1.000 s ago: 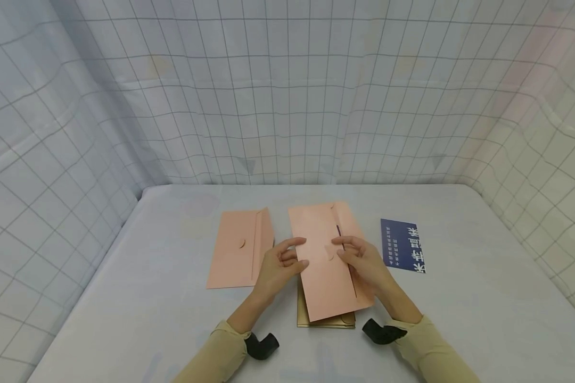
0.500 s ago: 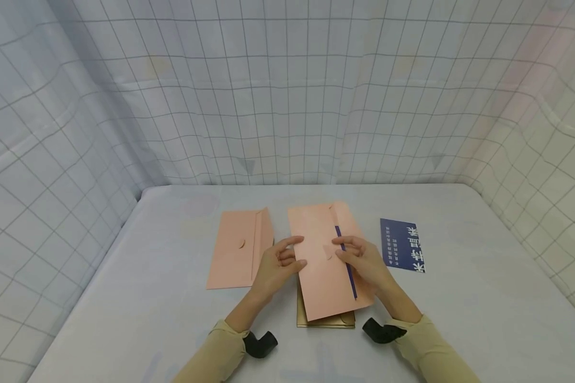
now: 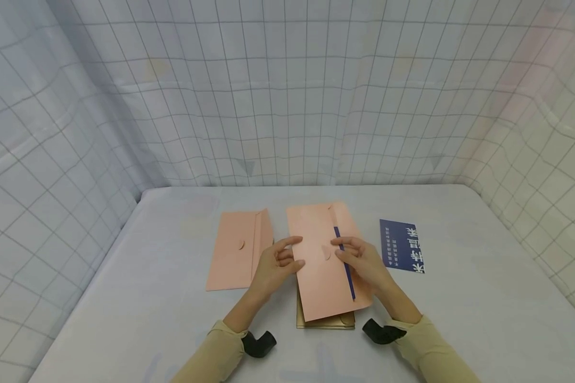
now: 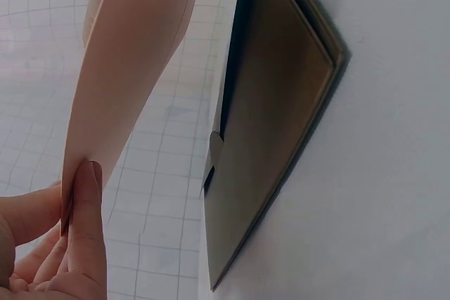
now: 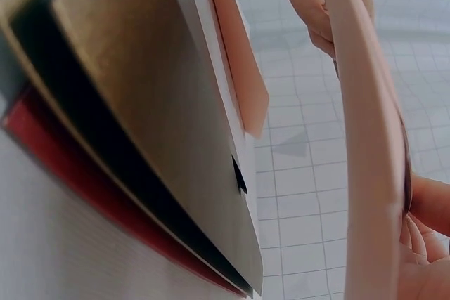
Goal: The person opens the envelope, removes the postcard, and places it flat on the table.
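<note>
In the head view my left hand [image 3: 274, 268] pinches the left edge of a pink paper envelope [image 3: 316, 290] between thumb and fingers. My right hand [image 3: 366, 263] holds its right side, fingertips at the opening next to the unfolded flap. A narrow strip of a dark blue card [image 3: 349, 279] shows along that opening; the rest of it is hidden inside. The envelope is held tilted above a gold envelope [image 3: 333, 322]. The left wrist view shows thumb and fingers on both faces of the pink envelope [image 4: 126, 68], raised clear of the gold one [image 4: 274, 103].
Another pink envelope [image 3: 232, 255] lies to the left with its flap partly raised. On the right is a blue card [image 3: 402, 247] with white characters. Something red [image 5: 119, 194] shows beneath the gold envelopes [image 5: 126, 54] in the right wrist view. Grid-patterned curtains [image 3: 287, 106] surround the white table [image 3: 469, 319].
The blue strip at the envelope's opening has gone from a thin line to a wider band. The left hand and the envelope have shifted very slightly left; the right hand has barely moved.
</note>
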A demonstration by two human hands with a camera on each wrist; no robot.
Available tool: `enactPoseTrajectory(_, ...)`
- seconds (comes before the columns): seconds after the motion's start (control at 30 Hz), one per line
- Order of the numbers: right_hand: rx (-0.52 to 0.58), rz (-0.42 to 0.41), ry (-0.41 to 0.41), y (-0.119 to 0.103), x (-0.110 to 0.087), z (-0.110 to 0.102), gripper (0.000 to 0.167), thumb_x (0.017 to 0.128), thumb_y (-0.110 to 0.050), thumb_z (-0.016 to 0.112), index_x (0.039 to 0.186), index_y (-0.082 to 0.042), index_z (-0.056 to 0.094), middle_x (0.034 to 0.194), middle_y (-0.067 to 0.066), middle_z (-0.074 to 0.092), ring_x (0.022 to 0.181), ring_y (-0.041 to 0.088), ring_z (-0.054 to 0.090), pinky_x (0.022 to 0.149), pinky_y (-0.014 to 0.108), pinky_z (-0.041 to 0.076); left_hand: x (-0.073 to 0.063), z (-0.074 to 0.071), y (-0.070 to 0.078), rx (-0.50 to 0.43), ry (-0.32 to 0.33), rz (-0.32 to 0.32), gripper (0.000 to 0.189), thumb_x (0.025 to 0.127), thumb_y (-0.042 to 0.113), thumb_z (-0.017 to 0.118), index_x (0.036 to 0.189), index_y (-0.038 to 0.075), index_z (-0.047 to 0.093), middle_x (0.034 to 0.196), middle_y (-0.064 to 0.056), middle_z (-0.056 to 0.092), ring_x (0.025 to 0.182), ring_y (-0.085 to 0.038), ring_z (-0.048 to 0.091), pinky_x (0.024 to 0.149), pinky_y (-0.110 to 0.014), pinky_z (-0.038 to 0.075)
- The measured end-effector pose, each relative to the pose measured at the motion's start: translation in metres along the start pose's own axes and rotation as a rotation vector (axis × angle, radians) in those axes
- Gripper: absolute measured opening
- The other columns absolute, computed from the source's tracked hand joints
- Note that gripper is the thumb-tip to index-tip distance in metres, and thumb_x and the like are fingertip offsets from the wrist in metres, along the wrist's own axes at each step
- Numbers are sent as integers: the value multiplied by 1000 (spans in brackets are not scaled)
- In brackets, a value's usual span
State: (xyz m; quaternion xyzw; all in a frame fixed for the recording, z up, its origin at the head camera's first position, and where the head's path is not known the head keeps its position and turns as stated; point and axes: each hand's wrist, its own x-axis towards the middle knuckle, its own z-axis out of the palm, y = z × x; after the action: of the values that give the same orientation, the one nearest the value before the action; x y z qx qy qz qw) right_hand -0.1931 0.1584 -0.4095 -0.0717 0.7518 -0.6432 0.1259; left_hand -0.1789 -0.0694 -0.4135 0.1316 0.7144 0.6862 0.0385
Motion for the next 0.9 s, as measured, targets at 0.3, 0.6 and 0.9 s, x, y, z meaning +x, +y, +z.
enactPoseTrajectory(0.3,-6,0,12,2,0,2,37,94,-22,56,127,-5,52,95,-3,71,78,7,65,68,24,53,-1,-1,1,2,13,-5,48,81,-5,65,127,2,53,61,3,24,53,-2,25,53,-17,30)
enactPoseTrajectory(0.6,8,8,76,0,-1,-2,32,96,-12,49,128,-5,52,115,11,65,85,6,64,74,22,54,0,-6,0,17,50,-23,48,81,-5,65,127,7,55,60,4,34,50,-1,28,54,-17,36)
enactPoseTrajectory(0.9,13,4,75,-2,-1,-2,33,96,-11,49,128,-4,51,119,18,63,87,7,65,75,22,54,2,-10,0,5,44,-17,49,81,-7,63,127,5,54,60,4,26,50,-1,24,53,-16,33)
